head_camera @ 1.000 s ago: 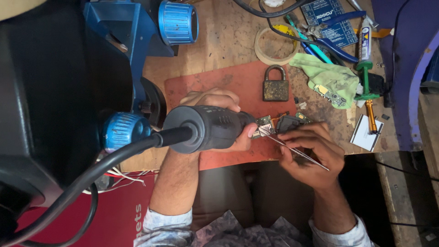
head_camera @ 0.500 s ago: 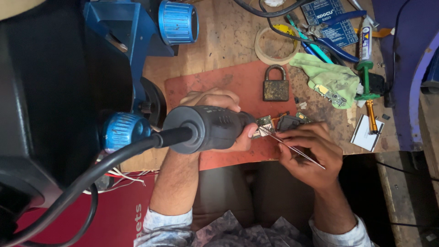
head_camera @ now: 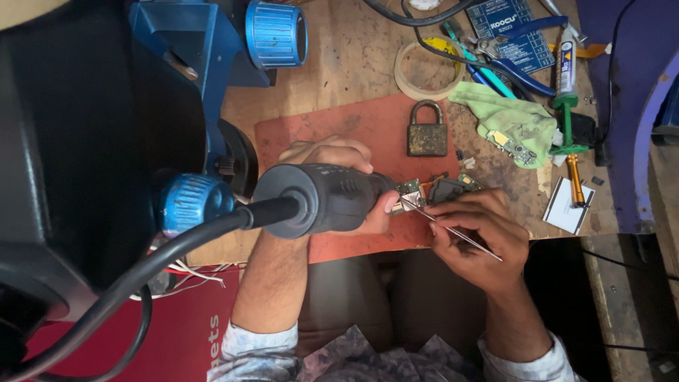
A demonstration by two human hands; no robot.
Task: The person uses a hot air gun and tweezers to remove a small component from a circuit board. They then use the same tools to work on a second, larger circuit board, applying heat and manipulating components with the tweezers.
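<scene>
Heat from the hot-air gun [head_camera: 332, 199], gripped whole-fisted in the left hand [head_camera: 332, 159], wants a steady nozzle over the small circuit board [head_camera: 411, 192] on the red mat [head_camera: 332, 127]. Right hand [head_camera: 474, 230] fingers pinch tweezers [head_camera: 453, 230]. Gun's long axis runs left-right, nozzle pointing right, probably just above the board.

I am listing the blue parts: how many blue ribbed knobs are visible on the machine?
2. One blue ribbed knob is at the top of the blue machine; the other knob is lower left, beside the black handpiece. Others may be hidden.
</scene>
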